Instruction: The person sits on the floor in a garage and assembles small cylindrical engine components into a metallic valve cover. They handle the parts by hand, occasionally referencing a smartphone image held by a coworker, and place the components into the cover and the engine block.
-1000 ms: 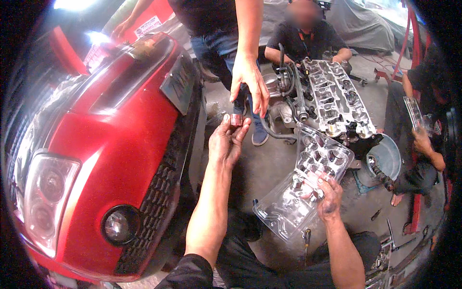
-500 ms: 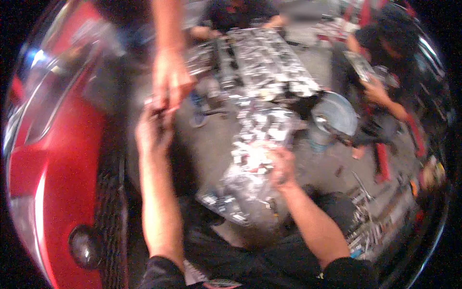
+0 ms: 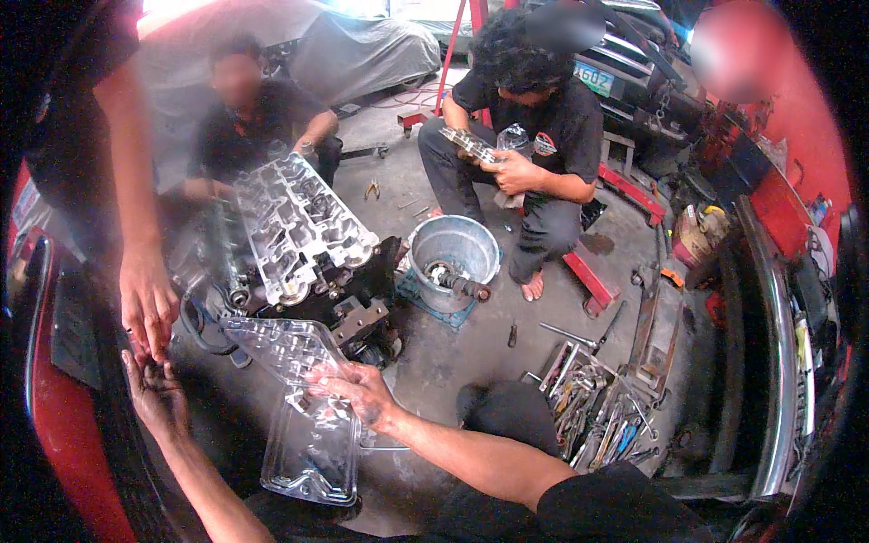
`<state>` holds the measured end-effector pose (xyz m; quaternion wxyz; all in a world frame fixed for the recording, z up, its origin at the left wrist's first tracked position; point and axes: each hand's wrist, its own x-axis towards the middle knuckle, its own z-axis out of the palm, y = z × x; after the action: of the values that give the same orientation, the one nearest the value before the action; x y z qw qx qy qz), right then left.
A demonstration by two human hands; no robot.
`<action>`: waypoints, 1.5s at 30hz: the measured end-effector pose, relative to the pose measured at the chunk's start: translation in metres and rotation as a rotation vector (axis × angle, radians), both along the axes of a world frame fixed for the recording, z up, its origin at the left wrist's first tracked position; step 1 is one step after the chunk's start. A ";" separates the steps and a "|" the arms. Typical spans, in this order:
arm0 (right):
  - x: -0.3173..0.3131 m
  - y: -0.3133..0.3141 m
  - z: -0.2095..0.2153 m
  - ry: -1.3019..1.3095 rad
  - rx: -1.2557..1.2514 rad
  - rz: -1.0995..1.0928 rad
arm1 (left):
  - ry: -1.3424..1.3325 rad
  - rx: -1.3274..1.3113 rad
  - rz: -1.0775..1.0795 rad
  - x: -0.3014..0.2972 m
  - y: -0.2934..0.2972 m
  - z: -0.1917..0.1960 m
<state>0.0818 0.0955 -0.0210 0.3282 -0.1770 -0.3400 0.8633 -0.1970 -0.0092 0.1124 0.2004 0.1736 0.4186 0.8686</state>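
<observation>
My right hand (image 3: 360, 395) grips a clear plastic clamshell tray (image 3: 312, 452) near its fold. The tray hangs unfolded, one half tilted up and the other down, with small shiny metal pieces near my fingers. At the left, my left hand (image 3: 159, 395) is palm up with its fingers apart. Just above it, a co-worker's hand (image 3: 148, 303) reaches down, its fingertips touching or nearly touching mine. Whether something small lies between the two hands I cannot tell. Beyond the tray sits a silver cylinder head (image 3: 303, 226) on a dark engine.
A metal bucket (image 3: 455, 240) holding parts stands right of the engine. Behind it a crouching person holds another clear package (image 3: 471, 145); a second person crouches behind the engine. Loose tools (image 3: 602, 412) fill a tray at the right. Red stand legs (image 3: 593, 285) cross the floor.
My view has swung right and up, so both hands now appear further left. The co-worker's hand stays at my left hand. My right hand still holds the clamshell tray.
</observation>
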 end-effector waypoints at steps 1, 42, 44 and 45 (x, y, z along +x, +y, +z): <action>0.001 0.001 0.000 0.000 -0.001 -0.007 | 0.004 -0.015 0.030 0.003 0.002 0.000; 0.016 0.013 0.023 0.017 0.131 -0.236 | 0.243 0.059 -0.726 0.063 0.001 -0.022; 0.017 0.014 0.021 -0.018 0.137 -0.233 | 0.280 0.026 -0.694 0.064 0.000 -0.023; 0.017 0.015 0.021 -0.031 0.141 -0.230 | 0.259 0.024 -0.707 0.065 0.000 -0.022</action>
<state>0.0993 0.1101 0.0005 0.4315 -0.2048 -0.3822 0.7910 -0.1320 -0.0088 0.0903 0.4313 0.4182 0.3443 0.7215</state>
